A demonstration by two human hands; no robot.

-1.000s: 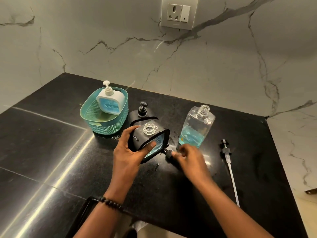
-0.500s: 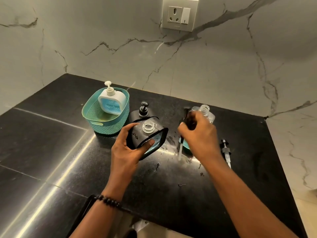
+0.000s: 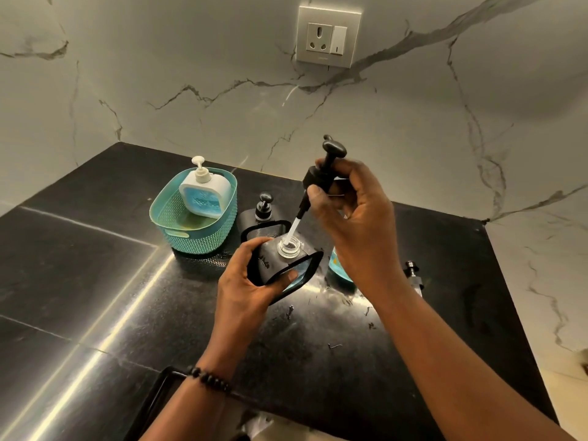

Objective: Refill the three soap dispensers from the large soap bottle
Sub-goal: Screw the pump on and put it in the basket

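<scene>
My left hand grips a black-framed soap dispenser with blue soap inside and an uncapped clear neck. Above it, my right hand holds a black pump head; the tip of its clear tube sits in the dispenser's neck. A second black dispenser with its pump on stands just behind. A white dispenser leans inside a teal basket. The large clear soap bottle is mostly hidden behind my right hand; only its blue lower part shows.
Another pump with a long tube lies on the black counter right of my wrist. Small dark scraps dot the counter near the front. The marble wall carries a socket. A black metal frame sits at the counter's front edge.
My right hand picked the black pump off the counter, raised it and brought its tube over and into the neck of the dispenser held by my left hand.
</scene>
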